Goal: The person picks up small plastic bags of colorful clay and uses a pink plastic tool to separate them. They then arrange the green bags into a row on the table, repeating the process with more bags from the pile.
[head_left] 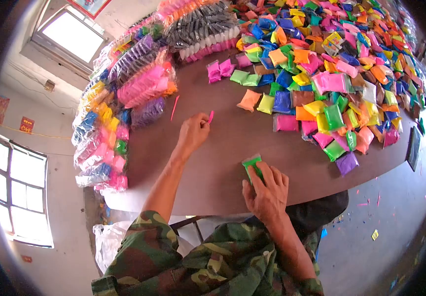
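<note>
My left hand (193, 132) is closed over the middle of the table, its fingers pinched at a small pink plastic stick (211, 117) that pokes out past the fingertips. My right hand (268, 191) grips a small green packet (250, 163) near the table's front edge, with thumb and fingers over its lower part. The packet looks like soft coloured material in clear film; its lower end is hidden by the fingers. Left of my left hand, a second thin pink stick (175, 107) lies on the brown table (218, 153).
A large heap of coloured packets (316, 93) covers the right and far side of the table. Bagged bundles of packets (144, 86) are stacked along the left. A dark flat object (413, 149) is at the right edge. Scraps lie on the floor (361, 232).
</note>
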Demonstrator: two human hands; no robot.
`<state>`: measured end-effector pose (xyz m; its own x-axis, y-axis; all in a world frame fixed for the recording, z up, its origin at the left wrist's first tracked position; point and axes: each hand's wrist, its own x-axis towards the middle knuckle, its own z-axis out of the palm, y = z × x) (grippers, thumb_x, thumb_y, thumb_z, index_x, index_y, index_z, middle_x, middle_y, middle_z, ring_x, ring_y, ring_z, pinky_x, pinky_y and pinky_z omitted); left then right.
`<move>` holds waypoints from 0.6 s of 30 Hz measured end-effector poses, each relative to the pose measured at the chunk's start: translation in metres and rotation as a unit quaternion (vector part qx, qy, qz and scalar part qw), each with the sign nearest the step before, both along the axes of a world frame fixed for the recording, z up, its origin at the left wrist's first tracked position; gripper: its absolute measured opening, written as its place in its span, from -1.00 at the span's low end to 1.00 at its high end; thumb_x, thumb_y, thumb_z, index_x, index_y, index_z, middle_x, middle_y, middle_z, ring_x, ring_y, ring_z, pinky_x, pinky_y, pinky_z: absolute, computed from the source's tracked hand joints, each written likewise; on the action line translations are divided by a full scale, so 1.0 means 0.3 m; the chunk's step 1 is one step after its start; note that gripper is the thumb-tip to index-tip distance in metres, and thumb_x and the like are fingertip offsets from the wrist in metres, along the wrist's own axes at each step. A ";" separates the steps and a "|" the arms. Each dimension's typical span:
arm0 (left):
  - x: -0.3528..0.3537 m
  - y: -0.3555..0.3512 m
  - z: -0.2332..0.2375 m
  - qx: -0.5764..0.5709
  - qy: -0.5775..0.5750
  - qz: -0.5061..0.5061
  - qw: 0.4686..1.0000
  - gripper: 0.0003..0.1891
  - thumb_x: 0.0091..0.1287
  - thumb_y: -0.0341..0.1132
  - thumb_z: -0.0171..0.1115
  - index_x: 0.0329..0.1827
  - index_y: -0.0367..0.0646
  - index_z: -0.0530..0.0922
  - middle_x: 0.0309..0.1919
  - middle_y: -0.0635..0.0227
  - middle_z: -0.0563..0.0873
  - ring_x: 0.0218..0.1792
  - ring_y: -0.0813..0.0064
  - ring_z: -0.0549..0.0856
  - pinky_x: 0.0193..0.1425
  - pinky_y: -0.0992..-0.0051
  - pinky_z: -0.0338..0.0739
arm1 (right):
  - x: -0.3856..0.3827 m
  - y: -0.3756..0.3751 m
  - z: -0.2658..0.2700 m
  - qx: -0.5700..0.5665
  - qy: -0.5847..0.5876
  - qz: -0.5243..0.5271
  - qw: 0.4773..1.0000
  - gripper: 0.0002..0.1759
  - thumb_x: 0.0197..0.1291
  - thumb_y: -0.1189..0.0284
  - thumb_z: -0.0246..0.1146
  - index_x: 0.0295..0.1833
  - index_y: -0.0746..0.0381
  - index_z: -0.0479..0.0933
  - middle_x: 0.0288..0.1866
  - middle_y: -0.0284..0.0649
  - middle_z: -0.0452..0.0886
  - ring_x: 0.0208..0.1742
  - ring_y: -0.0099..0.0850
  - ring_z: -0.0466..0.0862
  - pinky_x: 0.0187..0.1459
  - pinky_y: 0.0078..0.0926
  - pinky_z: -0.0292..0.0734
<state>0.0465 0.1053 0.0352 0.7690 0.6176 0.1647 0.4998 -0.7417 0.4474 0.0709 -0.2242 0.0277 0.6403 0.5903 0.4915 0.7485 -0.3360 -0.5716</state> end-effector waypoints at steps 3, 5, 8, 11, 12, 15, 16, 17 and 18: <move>-0.014 0.012 0.017 -0.022 0.005 -0.008 1.000 -0.80 0.40 -0.29 0.44 -0.02 -0.17 0.85 -0.23 0.07 0.90 -0.16 0.06 0.91 -0.02 0.16 0.75 | 0.003 0.002 -0.002 -0.011 -0.005 -0.003 1.000 -0.56 0.29 0.34 0.51 0.27 0.17 0.76 0.36 -0.23 0.69 0.29 -0.12 0.68 0.20 -0.09 0.49; -0.015 0.010 0.037 -0.031 0.032 -0.005 0.999 -0.79 0.41 -0.27 0.44 -0.01 -0.13 0.87 -0.24 0.08 0.90 -0.15 0.08 0.91 -0.01 0.18 0.75 | -0.001 0.005 -0.004 -0.015 -0.013 -0.011 1.000 -0.57 0.30 0.35 0.50 0.26 0.16 0.77 0.35 -0.26 0.69 0.28 -0.15 0.68 0.16 -0.10 0.49; -0.016 0.036 0.030 -0.043 0.043 -0.020 0.998 -0.79 0.40 -0.26 0.45 -0.02 -0.13 0.88 -0.24 0.08 0.91 -0.15 0.09 0.92 -0.01 0.19 0.76 | -0.003 0.010 -0.002 -0.020 -0.010 -0.018 1.000 -0.59 0.28 0.35 0.51 0.24 0.14 0.78 0.35 -0.31 0.70 0.27 -0.18 0.68 0.12 -0.11 0.49; -0.021 0.048 0.039 -0.045 0.056 -0.051 0.996 -0.83 0.43 -0.26 0.44 -0.08 -0.14 0.84 -0.22 0.08 0.90 -0.14 0.03 0.89 -0.02 0.14 0.75 | -0.004 0.018 0.008 -0.037 -0.001 -0.030 0.999 -0.59 0.26 0.34 0.53 0.23 0.11 0.79 0.34 -0.33 0.71 0.26 -0.19 0.69 0.10 -0.13 0.49; -0.018 0.044 0.041 -0.045 0.063 -0.063 0.995 -0.84 0.44 -0.27 0.43 -0.10 -0.15 0.82 -0.21 0.08 0.89 -0.13 0.00 0.88 -0.02 0.11 0.74 | -0.001 0.017 0.009 -0.034 0.000 -0.029 0.999 -0.59 0.26 0.34 0.53 0.23 0.10 0.79 0.34 -0.33 0.71 0.26 -0.20 0.69 0.09 -0.13 0.50; -0.041 0.019 0.001 0.132 -0.015 -0.140 0.981 -0.89 0.49 -0.31 0.39 -0.11 -0.14 0.71 -0.19 0.09 0.83 -0.13 -0.11 0.82 -0.06 0.00 0.69 | 0.006 0.014 0.004 -0.031 -0.002 -0.025 0.999 -0.58 0.28 0.31 0.52 0.25 0.07 0.78 0.34 -0.33 0.71 0.25 -0.19 0.70 0.08 -0.13 0.52; -0.048 0.005 -0.003 0.161 -0.025 -0.150 0.975 -0.90 0.50 -0.34 0.39 -0.09 -0.16 0.68 -0.19 0.09 0.81 -0.18 -0.09 0.81 -0.10 0.00 0.68 | 0.004 0.013 -0.001 -0.034 -0.004 -0.024 0.999 -0.58 0.31 0.28 0.51 0.27 0.07 0.77 0.34 -0.32 0.70 0.25 -0.19 0.69 0.08 -0.10 0.53; -0.052 -0.015 -0.012 0.188 -0.034 -0.159 0.969 -0.89 0.50 -0.37 0.39 -0.06 -0.19 0.65 -0.20 0.10 0.80 -0.23 -0.07 0.79 -0.14 0.00 0.67 | 0.002 0.011 -0.004 -0.038 -0.006 -0.023 0.999 -0.57 0.33 0.25 0.49 0.29 0.06 0.76 0.35 -0.31 0.69 0.26 -0.18 0.69 0.08 -0.08 0.53; -0.053 -0.048 -0.009 0.215 -0.044 -0.169 0.961 -0.88 0.51 -0.40 0.40 -0.04 -0.21 0.63 -0.21 0.10 0.78 -0.28 -0.05 0.78 -0.18 0.01 0.66 | 0.003 0.010 -0.003 -0.036 -0.003 -0.018 0.999 -0.56 0.33 0.26 0.49 0.30 0.06 0.75 0.35 -0.31 0.69 0.26 -0.18 0.69 0.09 -0.08 0.54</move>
<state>0.0305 0.0910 0.0325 0.8854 0.1953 0.4218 0.1721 -0.9807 0.0928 0.0717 -0.2211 0.0267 0.6591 0.6012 0.4519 0.7385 -0.4034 -0.5403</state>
